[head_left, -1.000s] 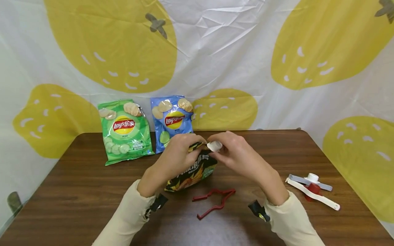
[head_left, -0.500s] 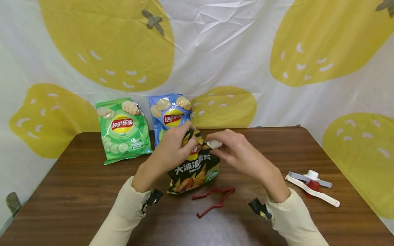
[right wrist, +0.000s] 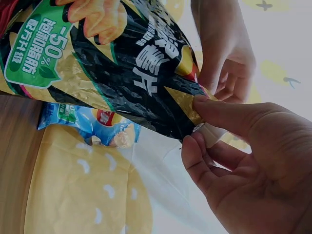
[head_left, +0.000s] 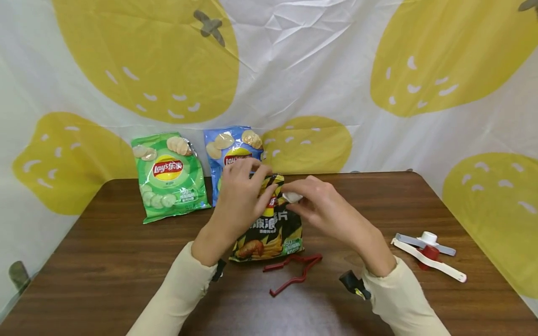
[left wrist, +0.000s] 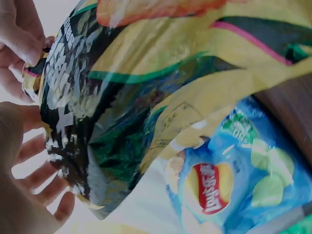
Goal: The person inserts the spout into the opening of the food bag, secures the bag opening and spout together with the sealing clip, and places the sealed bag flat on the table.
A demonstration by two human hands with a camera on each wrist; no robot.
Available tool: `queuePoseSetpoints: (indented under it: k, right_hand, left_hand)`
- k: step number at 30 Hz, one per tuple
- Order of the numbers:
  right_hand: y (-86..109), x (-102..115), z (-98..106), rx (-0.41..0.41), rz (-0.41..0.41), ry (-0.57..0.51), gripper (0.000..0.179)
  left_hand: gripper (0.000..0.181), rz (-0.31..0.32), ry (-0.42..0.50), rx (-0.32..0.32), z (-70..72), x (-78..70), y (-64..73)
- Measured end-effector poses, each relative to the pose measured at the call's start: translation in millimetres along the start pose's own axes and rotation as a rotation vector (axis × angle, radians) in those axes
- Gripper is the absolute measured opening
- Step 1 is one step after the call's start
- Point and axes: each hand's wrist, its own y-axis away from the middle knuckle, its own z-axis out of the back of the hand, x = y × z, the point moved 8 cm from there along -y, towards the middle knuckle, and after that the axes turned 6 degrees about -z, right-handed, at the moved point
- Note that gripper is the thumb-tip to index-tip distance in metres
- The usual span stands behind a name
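A black and gold chip bag stands upright on the table in front of me. My right hand pinches its top right corner between thumb and fingers. A small white piece shows between those fingers; its kind is unclear. My left hand is at the bag's upper left, fingers spread. In the left wrist view, the left fingers lie along the bag's top edge, not curled round it. On the table before the bag lies a red clip, its two arms apart.
A green chip bag and a blue chip bag lean at the back left, the blue partly hidden by my left hand. At right lie a white clip and a grey clip with white and red round parts. A lemon-print cloth hangs behind.
My left hand has let go of the bag's top and spread its fingers. The bag has turned more upright, showing more of its front. My right hand keeps its pinch on the corner.
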Motion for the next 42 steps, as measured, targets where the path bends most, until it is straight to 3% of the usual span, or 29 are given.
queuePoseSetpoints:
  k: [2,5,8,10,20,29,36,42]
  right_hand:
    - [0.0,-1,0,-0.009,0.005,-0.001,0.032]
    - [0.1,-1,0,-0.027,0.018,0.003,0.034]
    - [0.1,-1,1,-0.053,0.028,0.012,0.037]
    - [-0.3,-1,1,-0.066,0.024,0.027,0.038]
    - [-1.4,-2,0,-0.051,-0.112,0.071,0.039]
    - [-1.3,10,11,-0.119,-0.011,0.031,0.02]
    - [-1.5,19,12,-0.115,-0.077,0.142,0.02]
    - [0.6,20,12,-0.134,-0.117,0.144,0.017]
  left_hand:
    - [0.02,-0.042,-0.021,0.051,-3.1,-6.2,-0.2]
    - [0.026,-0.089,0.011,0.177,-11.2,-14.5,1.0]
    - [0.038,-0.079,0.094,0.279,-17.7,-18.2,2.8]
    - [0.043,-0.06,0.126,0.291,-20.1,-19.6,4.1]
    - [0.042,-0.027,0.074,0.152,-31.0,-29.0,19.4]
    - [0.037,-0.009,0.105,0.12,-26.1,-20.6,20.7]
    - [0.044,-0.032,0.129,0.094,-24.1,-24.2,21.6]
    - [0.044,-0.048,0.197,0.05,-23.4,-28.2,21.3]
